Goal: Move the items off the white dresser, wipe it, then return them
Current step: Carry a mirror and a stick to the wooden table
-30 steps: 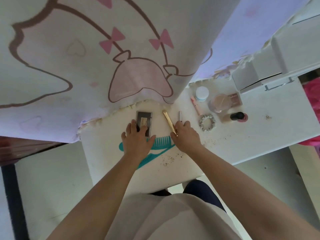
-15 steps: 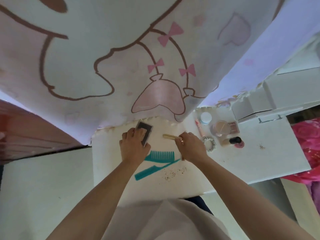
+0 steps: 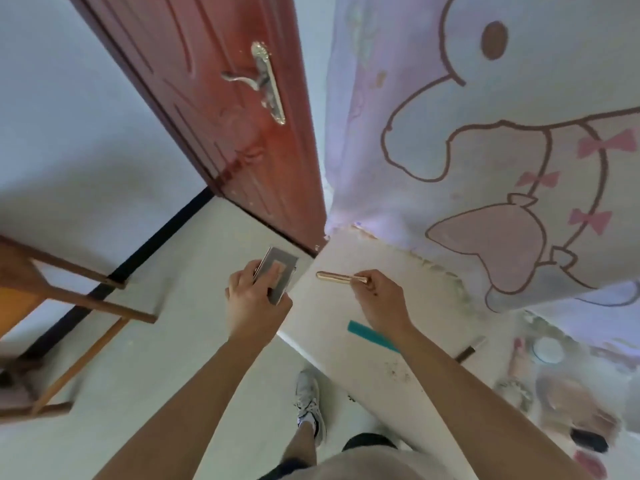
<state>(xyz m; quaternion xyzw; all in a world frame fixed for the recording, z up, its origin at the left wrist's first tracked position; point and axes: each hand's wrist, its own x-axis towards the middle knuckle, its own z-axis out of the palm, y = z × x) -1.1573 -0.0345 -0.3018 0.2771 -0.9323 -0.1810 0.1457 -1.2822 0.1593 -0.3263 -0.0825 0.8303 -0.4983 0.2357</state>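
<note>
head view: left hand [image 3: 254, 306] curled round a grey compact [image 3: 280, 273], right hand [image 3: 384, 299] pinching a gold tube [image 3: 341, 277]

Bare forearms, beige top [image 3: 374, 462], dark shorts [image 3: 369, 441], white sneaker [image 3: 310, 407]

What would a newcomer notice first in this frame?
Both hands, mid-frame, each hold something. The left hand grips a flat grey case at the left edge of the white dresser, and the right hand pinches a gold tube above its top. Behind them loom a red-brown door, upper left, and a big cartoon-print cloth, upper right.
</note>
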